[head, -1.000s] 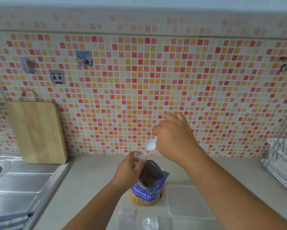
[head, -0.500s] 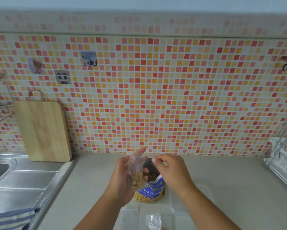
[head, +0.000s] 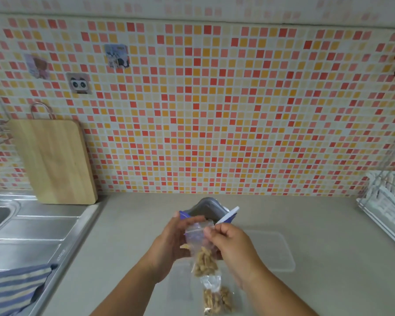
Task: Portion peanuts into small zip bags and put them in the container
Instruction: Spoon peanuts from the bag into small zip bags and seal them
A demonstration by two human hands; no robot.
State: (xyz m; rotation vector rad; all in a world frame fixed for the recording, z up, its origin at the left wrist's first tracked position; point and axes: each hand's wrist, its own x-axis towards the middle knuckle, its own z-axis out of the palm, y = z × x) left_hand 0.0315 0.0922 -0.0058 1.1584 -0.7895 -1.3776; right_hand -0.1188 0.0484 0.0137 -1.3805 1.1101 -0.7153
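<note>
Both hands hold a small clear zip bag (head: 203, 256) with peanuts in its lower half, above the counter. My left hand (head: 173, 240) grips the bag's left side. My right hand (head: 228, 242) pinches its top edge near the zip strip. Behind the hands stands the open blue peanut packet (head: 206, 209), with the white spoon handle (head: 228, 215) sticking out of it at the right. Below the held bag lies another small bag of peanuts (head: 217, 297) inside a clear container (head: 180, 290) at the frame's bottom.
A clear plastic lid (head: 276, 252) lies on the counter to the right. A steel sink (head: 20, 229) with a striped cloth (head: 11, 286) is at the left, and a wooden cutting board (head: 52, 160) leans on the tiled wall. A white dish rack (head: 386, 201) stands at the right edge.
My right hand left the spoon in the packet and came to the bag's top edge. Both hands brought the filled bag down and nearer, in front of the packet.
</note>
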